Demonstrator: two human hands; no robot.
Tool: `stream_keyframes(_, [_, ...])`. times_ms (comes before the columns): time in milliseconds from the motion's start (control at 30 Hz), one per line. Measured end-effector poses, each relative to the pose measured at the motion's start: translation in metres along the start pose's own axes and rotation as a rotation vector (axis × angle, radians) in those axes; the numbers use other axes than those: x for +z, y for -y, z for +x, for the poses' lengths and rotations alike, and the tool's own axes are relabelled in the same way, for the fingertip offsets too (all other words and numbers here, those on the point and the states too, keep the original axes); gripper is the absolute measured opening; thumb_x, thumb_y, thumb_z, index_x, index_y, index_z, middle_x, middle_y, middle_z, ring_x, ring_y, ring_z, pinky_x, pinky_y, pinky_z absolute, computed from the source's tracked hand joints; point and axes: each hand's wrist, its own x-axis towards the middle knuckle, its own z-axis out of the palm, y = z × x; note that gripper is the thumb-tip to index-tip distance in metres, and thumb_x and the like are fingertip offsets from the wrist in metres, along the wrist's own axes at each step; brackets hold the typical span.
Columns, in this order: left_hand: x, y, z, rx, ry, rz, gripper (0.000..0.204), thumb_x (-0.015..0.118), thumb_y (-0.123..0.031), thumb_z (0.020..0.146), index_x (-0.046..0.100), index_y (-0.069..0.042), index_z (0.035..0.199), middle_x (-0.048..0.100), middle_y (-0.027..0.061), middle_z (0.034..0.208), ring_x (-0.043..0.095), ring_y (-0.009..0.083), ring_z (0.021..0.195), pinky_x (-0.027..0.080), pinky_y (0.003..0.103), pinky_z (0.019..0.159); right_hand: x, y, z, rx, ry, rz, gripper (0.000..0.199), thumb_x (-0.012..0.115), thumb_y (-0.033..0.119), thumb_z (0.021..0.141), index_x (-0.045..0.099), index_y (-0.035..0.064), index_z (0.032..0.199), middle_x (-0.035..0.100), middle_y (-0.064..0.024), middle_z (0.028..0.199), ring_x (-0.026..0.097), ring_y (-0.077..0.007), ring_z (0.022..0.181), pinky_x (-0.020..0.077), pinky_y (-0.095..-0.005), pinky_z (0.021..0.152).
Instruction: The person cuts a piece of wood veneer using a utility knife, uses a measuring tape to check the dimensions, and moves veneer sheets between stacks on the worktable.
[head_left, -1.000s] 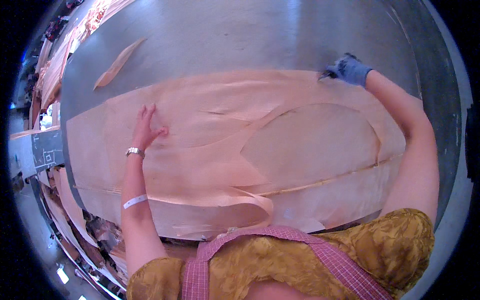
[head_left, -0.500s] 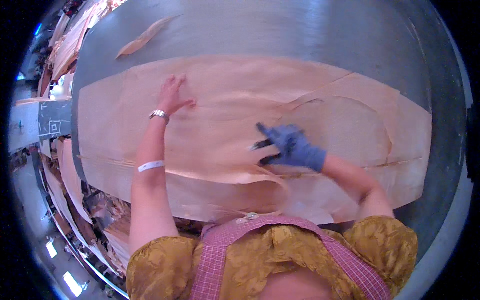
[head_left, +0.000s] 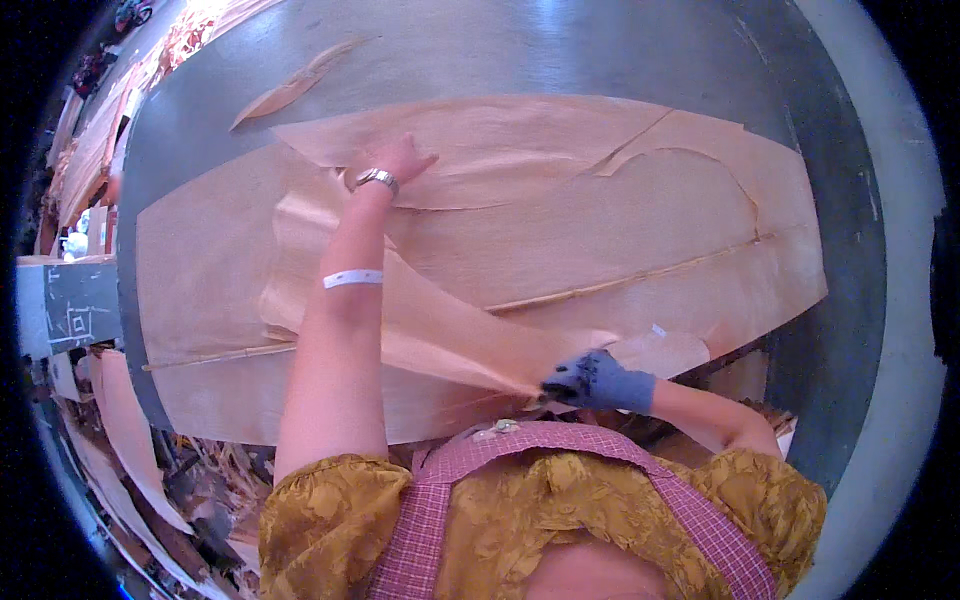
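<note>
A large pale-brown sheet of wood veneer (head_left: 210,230) lies across the table in front of me. My left hand (head_left: 395,160), bare and with a metal watch at the wrist, rests on a veneer piece near the far edge, thumb spread. My right hand (head_left: 590,382), in a blue-grey glove with dark fingertips, is closed on a gathered corner of a loose veneer piece (head_left: 440,315) near my body. That piece is folded and creased, stretching from under my left forearm to the glove. Along the right of the sheet, a curved torn edge and a narrow brown seam (head_left: 600,287) show.
The grey tabletop (head_left: 460,55) extends beyond the sheet, with a thin curled veneer strip (head_left: 295,85) at far left. A grey ledge with white marks (head_left: 80,310) adjoins the left edge. Veneer sheets (head_left: 135,430) and broken scraps (head_left: 225,480) lie below it.
My right hand has come down toward my body, drawing the loose veneer piece into folds. My left hand has shifted right. More of the sheet and its seam below now shows.
</note>
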Motion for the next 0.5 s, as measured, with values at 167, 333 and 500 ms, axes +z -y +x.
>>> stream_keyframes(167, [0.052,0.041,0.068,0.037,-0.108,-0.158,0.068,0.052,-0.063,0.085,0.058,-0.011,0.129,0.053,0.0173,0.136,0.049,0.0369,0.126,0.036,0.049,0.106,-0.064,0.006,0.027,0.24,-0.157,0.518,0.046,0.069,0.035,0.087,0.061,0.0121,0.126,0.072,-0.0083,0.098,0.067,-0.0159,0.083,0.0503,-0.0304,0.08])
stream_keyframes(333, [-0.008,0.017,0.016,-0.045,0.045,-0.132,0.067,0.049,-0.062,0.087,0.06,-0.009,0.127,0.055,0.0155,0.135,0.049,0.0353,0.126,0.038,0.047,0.104,-0.097,0.036,0.186,0.306,-0.578,1.157,0.036,0.057,0.033,0.096,0.063,0.0083,0.121,0.068,0.0024,0.1,0.046,-0.0026,0.056,0.039,-0.0206,0.05])
stream_keyframes(500, [-0.019,0.025,0.022,-0.142,0.271,-0.243,0.073,0.051,-0.066,0.082,0.05,-0.02,0.139,0.042,0.0088,0.148,0.033,0.0302,0.14,0.026,0.053,0.112,-0.059,0.059,0.276,0.014,-0.682,1.844,0.033,0.057,0.036,0.097,0.057,0.0106,0.119,0.065,0.0026,0.093,0.054,-0.0077,0.061,0.0428,-0.0231,0.05])
